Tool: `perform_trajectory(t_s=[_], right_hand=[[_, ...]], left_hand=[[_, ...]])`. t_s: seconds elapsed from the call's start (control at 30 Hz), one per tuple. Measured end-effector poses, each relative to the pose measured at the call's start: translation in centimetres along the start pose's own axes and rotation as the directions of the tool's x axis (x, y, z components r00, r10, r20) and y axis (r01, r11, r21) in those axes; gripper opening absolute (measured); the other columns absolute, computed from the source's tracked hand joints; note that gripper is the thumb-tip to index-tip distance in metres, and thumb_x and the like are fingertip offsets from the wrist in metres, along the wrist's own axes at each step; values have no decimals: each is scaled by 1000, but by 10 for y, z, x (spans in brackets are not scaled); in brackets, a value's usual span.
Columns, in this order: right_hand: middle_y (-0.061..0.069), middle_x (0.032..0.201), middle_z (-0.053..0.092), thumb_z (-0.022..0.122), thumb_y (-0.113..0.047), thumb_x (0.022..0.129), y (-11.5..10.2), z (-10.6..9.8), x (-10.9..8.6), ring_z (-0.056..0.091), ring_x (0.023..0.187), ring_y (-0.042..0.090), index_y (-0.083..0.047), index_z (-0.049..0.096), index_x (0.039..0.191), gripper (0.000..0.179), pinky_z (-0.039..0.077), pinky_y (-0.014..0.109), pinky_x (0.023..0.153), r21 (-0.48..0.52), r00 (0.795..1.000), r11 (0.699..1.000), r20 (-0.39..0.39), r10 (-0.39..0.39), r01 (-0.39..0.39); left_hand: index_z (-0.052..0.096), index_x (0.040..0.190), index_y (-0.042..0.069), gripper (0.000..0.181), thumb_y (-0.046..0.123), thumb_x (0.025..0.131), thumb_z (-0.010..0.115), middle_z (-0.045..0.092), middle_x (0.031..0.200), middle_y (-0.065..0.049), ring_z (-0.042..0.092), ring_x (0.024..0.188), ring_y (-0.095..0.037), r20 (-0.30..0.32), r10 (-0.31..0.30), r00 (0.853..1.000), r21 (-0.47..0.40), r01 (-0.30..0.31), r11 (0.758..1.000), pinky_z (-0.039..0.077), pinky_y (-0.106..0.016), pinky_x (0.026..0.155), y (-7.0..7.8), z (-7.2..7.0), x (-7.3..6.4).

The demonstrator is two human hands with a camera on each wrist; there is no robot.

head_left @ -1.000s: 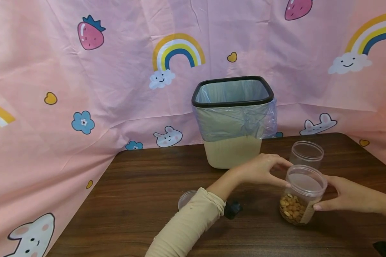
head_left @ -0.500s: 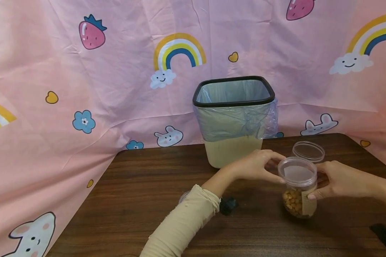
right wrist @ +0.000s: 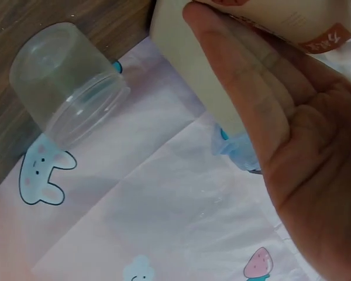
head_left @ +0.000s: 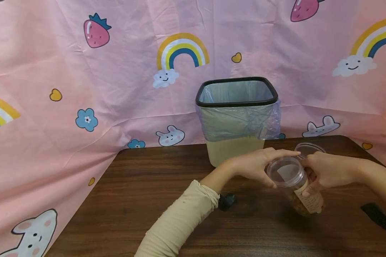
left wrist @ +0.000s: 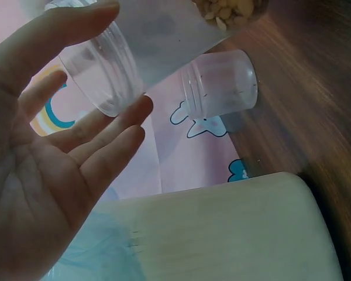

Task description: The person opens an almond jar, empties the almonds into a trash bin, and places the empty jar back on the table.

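A clear plastic jar (head_left: 285,174) with a paper label (head_left: 310,200) and small golden-brown pieces (left wrist: 228,10) inside tilts over the table, its ridged top end toward my left hand. My right hand (head_left: 336,170) grips it from the right, thumb on the label and fingers around the far side. Around the top end, my left hand (head_left: 252,163) spreads with the index finger straight; its thumb and fingertips are right at the ridged rim. In the right wrist view, the label's red print (right wrist: 324,41) shows above my fingers.
A second clear jar (right wrist: 64,82) stands behind, mostly hidden by my right hand in the head view. A cream bin (head_left: 234,150) with a black rim and bluish bag stands at the back centre. A small black object (head_left: 226,201) lies on the dark wooden table (head_left: 141,185) beside my left sleeve.
My right hand has tipped the jar, its top shifting left and its base right. My left hand has moved slightly left with the top. A clear round lid is now hidden behind my left sleeve.
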State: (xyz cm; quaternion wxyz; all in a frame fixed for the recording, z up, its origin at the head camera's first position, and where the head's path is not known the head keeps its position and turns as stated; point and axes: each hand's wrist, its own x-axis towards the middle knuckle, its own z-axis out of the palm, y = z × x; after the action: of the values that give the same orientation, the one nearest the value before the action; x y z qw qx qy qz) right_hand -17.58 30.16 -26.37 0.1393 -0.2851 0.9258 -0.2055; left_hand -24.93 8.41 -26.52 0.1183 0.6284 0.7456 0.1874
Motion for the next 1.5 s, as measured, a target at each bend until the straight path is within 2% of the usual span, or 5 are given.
perform_trajectory(t_s=[0.4,0.57,0.83,1.2,1.5], right_hand=[[-5,92,62,74,-49,70,-3,-3,1,58,76,7,7,54,116,75,48,24,62,-87,996,993,-50,71,-75],[-2,106,60,72,-44,76,0,5,-7,60,90,9,5,45,126,75,49,26,69,-78,990,996,-141,19,-30],[-6,97,58,77,-46,68,-5,21,-7,54,79,1,-3,48,124,77,47,25,64,-129,928,991,-373,-24,-26],[-3,90,60,77,-45,68,-9,11,-2,54,70,2,6,45,126,83,47,23,54,-83,941,995,-338,18,-49],[-3,85,59,77,-43,70,-12,5,-1,55,67,2,6,42,128,83,47,24,45,-44,957,998,-289,30,-44]], left_hand=[[41,133,21,82,18,63,84,49,121,4,41,102,-4,-98,1,995,6,0,1000,36,-14,82,-3,0,-5],[42,131,19,80,15,63,83,49,116,1,47,101,-4,-159,0,987,-122,-19,992,42,-14,78,-6,0,-11],[42,131,20,79,18,64,85,50,119,1,54,99,-6,-223,-45,974,-281,-20,960,47,-17,75,-10,-2,-19],[42,136,24,77,31,69,81,53,110,3,59,85,-3,-265,-174,948,-254,106,961,46,-15,73,-10,-3,-26],[34,142,13,88,21,68,82,37,140,3,32,122,-1,-265,120,957,-79,-145,986,26,-19,100,-16,-11,-28]])
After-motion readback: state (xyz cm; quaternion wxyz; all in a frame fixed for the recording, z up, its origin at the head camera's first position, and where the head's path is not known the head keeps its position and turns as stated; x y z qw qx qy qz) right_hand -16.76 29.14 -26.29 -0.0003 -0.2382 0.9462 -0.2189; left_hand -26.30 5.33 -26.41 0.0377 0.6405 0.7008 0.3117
